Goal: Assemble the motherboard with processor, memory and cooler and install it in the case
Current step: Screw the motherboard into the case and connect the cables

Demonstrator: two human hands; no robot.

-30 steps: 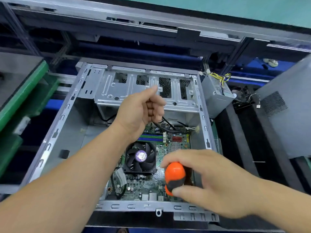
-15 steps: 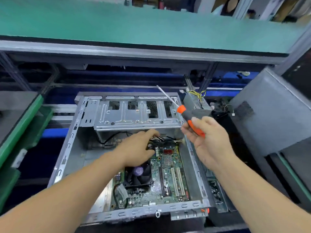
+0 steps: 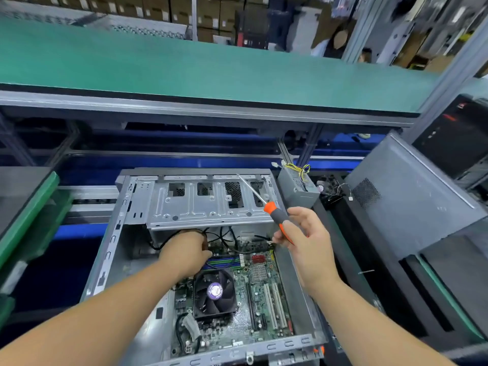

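Grey steel case is lying open on its side, and I am seeing the motherboard sitting flat inside it, against the case's right wall and near edge. Its black cooler is sitting on the board's left half, with memory sticks lying just beyond it toward the far edge. My left hand is reaching in under the drive cage among black cables; its fingers are hidden, so I cannot tell its grip. My right hand is gripping an orange-and-black screwdriver above the case's right wall, shaft angling up toward the far edge. Beyond the far right corner, a power supply is standing outside the case.
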